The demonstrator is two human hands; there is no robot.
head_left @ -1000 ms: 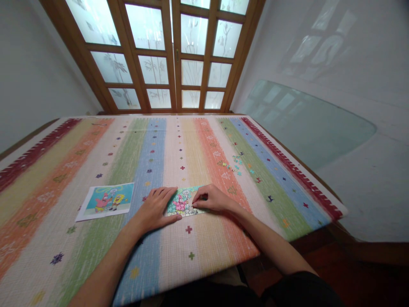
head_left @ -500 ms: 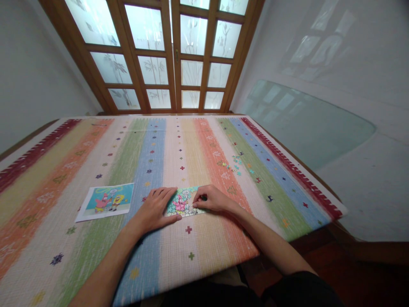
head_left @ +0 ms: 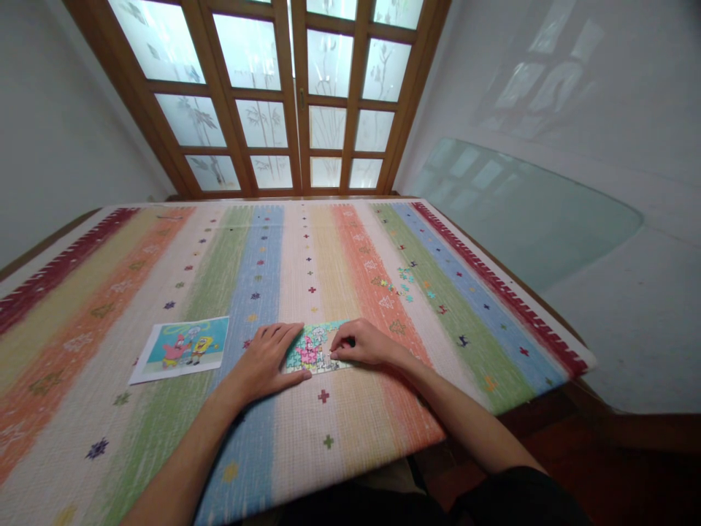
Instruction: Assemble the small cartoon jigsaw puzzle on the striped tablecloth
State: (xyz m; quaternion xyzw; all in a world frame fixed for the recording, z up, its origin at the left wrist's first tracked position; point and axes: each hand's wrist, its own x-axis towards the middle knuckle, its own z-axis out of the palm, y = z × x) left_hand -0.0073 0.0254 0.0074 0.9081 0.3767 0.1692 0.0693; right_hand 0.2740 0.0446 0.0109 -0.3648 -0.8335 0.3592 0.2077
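Part-built jigsaw puzzle [head_left: 316,348] lies flat on striped tablecloth [head_left: 350,409], just right of the cartoon reference picture [head_left: 183,348]. Left hand [head_left: 268,359] flat, fingers spread, pressing puzzle's left edge. Right hand [head_left: 366,342] curled, fingertips pinched on puzzle's right edge. Loose pieces [head_left: 402,283] well right of picture, farther back.

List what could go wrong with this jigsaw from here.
1. The left hand lies flat on one end of the puzzle while the right hand presses the other end; a push sideways could buckle or split the joined pieces.
2. The loose pieces sit far off on the patterned tablecloth, where they blend with its small motifs and may be overlooked.
3. The cloth could slide under pressing hands.
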